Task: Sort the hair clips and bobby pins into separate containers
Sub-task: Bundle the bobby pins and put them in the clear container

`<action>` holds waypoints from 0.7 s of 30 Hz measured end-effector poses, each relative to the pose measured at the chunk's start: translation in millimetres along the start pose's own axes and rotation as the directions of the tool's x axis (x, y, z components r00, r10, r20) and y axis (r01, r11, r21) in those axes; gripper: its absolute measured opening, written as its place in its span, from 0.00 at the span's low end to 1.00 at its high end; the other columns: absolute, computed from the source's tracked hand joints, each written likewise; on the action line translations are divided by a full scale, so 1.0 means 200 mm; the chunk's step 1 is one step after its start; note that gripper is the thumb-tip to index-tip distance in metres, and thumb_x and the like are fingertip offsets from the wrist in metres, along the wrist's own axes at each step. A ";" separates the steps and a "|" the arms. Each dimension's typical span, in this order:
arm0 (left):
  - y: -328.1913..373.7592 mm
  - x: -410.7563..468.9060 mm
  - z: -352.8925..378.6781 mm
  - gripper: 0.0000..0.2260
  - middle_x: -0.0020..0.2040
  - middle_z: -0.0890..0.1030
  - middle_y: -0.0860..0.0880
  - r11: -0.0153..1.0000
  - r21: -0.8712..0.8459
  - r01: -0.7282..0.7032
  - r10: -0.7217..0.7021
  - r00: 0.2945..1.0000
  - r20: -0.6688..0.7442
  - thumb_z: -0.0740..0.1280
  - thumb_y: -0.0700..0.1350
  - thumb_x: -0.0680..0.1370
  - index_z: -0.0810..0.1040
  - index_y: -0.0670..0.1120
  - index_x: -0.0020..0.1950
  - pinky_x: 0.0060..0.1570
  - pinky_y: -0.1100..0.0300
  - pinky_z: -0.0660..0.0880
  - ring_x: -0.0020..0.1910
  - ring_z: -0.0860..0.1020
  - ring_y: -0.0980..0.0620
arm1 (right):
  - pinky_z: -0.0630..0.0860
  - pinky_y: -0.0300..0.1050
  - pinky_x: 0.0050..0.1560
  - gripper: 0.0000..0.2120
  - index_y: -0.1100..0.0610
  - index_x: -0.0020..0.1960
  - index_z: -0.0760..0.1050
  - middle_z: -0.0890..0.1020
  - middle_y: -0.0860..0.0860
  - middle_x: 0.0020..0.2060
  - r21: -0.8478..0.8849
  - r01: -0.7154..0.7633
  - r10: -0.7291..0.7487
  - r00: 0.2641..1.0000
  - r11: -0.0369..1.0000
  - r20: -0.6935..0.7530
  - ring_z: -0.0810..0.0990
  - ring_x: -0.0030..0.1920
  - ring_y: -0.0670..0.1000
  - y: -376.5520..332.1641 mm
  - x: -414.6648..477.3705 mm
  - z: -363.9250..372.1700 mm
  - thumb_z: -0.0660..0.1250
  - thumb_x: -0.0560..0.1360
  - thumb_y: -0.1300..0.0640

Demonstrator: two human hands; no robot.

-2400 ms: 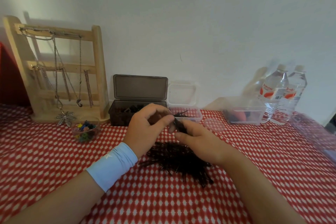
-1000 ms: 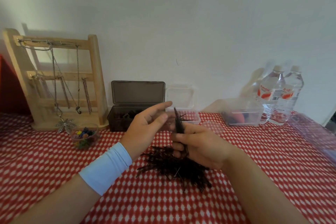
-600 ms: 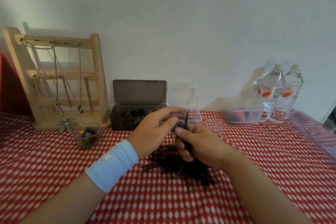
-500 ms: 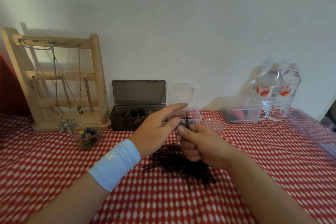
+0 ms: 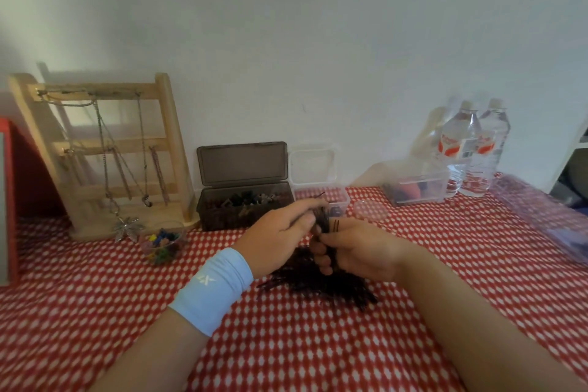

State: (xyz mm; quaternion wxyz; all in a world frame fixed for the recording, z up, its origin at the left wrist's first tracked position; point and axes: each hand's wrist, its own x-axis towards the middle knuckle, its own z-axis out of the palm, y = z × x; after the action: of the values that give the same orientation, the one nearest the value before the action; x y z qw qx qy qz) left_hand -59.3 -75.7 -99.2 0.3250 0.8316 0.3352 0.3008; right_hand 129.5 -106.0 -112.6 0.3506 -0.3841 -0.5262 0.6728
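Since a moment ago my left hand [image 5: 276, 240] has closed, pinching the bobby pin bundle [image 5: 324, 220] that my right hand [image 5: 362, 248] grips. Below both hands a big pin pile [image 5: 337, 288] waits; the clear container [image 5: 345, 200] beyond them holds few, so I judge much sorting is left.

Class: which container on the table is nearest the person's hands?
The small clear lidded box just behind the left hand; the dark box stands left of it, the clear tub farther right.

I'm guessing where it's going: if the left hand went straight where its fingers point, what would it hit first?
The pins bunched in the right hand; the left hand seems to pinch them. Behind those probably comes the clear box, though depth is unclear.
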 end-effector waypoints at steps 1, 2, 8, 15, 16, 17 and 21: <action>0.01 -0.01 -0.01 0.15 0.60 0.80 0.59 1.000 -0.009 0.011 -0.011 1.000 0.019 0.56 0.49 0.84 0.73 0.63 0.68 0.64 0.61 0.70 0.61 0.76 0.63 | 0.73 0.49 0.44 0.07 0.59 0.49 0.71 0.74 0.53 0.37 -0.028 0.002 -0.001 1.000 1.000 0.009 0.74 0.38 0.52 -0.01 0.00 0.02 0.55 0.82 0.65; 0.01 -0.01 -0.01 0.15 0.61 0.80 0.56 0.999 -0.032 0.016 -0.015 0.999 0.030 0.56 0.48 0.85 0.73 0.62 0.69 0.65 0.61 0.70 0.61 0.76 0.61 | 0.75 0.50 0.46 0.07 0.59 0.50 0.71 0.74 0.53 0.37 -0.044 0.000 0.000 1.000 0.999 0.011 0.74 0.38 0.52 -0.01 0.01 0.03 0.55 0.83 0.66; 0.10 0.03 -0.11 0.16 0.46 0.81 0.51 0.980 -0.188 0.060 -0.054 0.998 0.033 0.56 0.42 0.85 0.76 0.54 0.69 0.65 0.58 0.71 0.51 0.80 0.49 | 0.79 0.50 0.48 0.09 0.60 0.51 0.73 0.74 0.53 0.37 -0.075 -0.005 0.010 0.997 0.997 0.076 0.75 0.38 0.52 -0.13 0.03 0.03 0.55 0.84 0.65; 0.16 0.19 -0.16 0.17 0.70 0.74 0.56 0.995 -0.081 0.061 -0.063 0.998 -0.019 0.57 0.44 0.85 0.72 0.52 0.73 0.73 0.61 0.62 0.70 0.70 0.61 | 0.59 0.41 0.35 0.12 0.56 0.43 0.73 0.66 0.50 0.32 0.074 -0.167 0.160 0.983 0.983 0.089 0.63 0.31 0.47 -0.37 0.10 -0.06 0.55 0.82 0.58; 0.17 0.21 -0.16 0.17 0.70 0.74 0.56 0.996 -0.071 0.048 -0.052 0.997 -0.053 0.57 0.44 0.85 0.72 0.51 0.73 0.72 0.62 0.62 0.70 0.70 0.61 | 0.57 0.42 0.36 0.12 0.56 0.41 0.73 0.65 0.50 0.33 0.087 -0.166 0.157 0.982 0.982 0.104 0.62 0.31 0.48 -0.40 0.11 -0.07 0.54 0.80 0.58; 0.17 0.25 -0.17 0.17 0.69 0.75 0.56 0.998 -0.052 0.039 -0.042 0.996 -0.075 0.56 0.44 0.85 0.72 0.51 0.73 0.72 0.62 0.63 0.69 0.70 0.61 | 0.55 0.43 0.36 0.11 0.56 0.40 0.71 0.63 0.50 0.33 0.079 -0.155 0.145 0.982 0.985 0.119 0.60 0.32 0.48 -0.43 0.12 -0.10 0.53 0.77 0.60; 0.14 0.38 -0.17 0.18 0.70 0.73 0.57 0.998 -0.012 0.060 -0.061 0.994 -0.091 0.56 0.46 0.85 0.68 0.55 0.74 0.70 0.64 0.62 0.69 0.69 0.61 | 0.59 0.44 0.35 0.10 0.56 0.45 0.66 0.65 0.51 0.33 -0.199 -0.128 0.129 0.992 0.972 -0.004 0.62 0.32 0.49 -0.51 0.24 -0.24 0.48 0.76 0.65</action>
State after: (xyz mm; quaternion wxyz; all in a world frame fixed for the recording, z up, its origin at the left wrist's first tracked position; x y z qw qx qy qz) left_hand -29.2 -22.7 -36.3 0.3220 0.8049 0.3735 0.3300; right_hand 157.1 -22.9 -26.9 0.2640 -0.4475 -0.5663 0.6398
